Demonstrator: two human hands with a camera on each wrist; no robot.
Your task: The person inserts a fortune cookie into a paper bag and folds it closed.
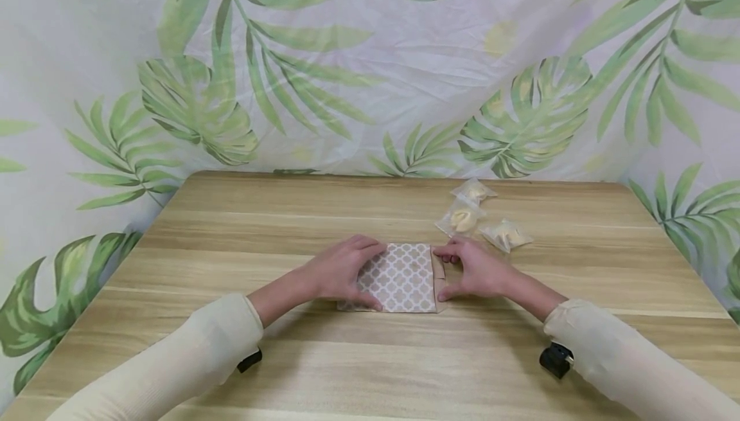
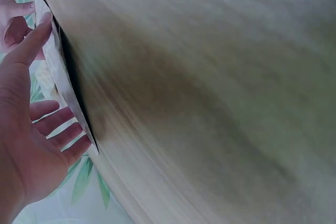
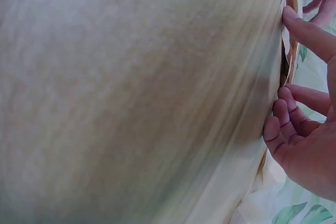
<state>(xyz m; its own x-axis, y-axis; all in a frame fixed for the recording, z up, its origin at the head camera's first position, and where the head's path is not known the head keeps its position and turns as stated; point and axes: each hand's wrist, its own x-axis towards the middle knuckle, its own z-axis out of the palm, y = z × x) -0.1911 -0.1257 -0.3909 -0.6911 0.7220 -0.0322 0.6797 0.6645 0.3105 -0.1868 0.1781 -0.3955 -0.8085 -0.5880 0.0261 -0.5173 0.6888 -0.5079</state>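
Note:
A flat paper bag (image 1: 407, 277), tan with a white lattice pattern, lies on the table with its brown mouth (image 1: 438, 273) toward the right. Across its left part spreads my left hand (image 1: 345, 270), thumb near the front edge and fingers at the back edge. The left wrist view shows this left hand (image 2: 37, 135) with fairly straight fingers touching the paper. At the mouth end, my right hand (image 1: 476, 268) holds the bag's edge between thumb and index finger, set apart. In the right wrist view, the right hand's (image 3: 310, 135) other fingers are curled.
Several small clear packets with pale contents lie behind the right hand: one at the back (image 1: 473, 191), one in the middle (image 1: 461, 217) and one to the right (image 1: 506, 236). The wooden table (image 1: 370, 369) ends at a leaf-print cloth (image 1: 324, 87).

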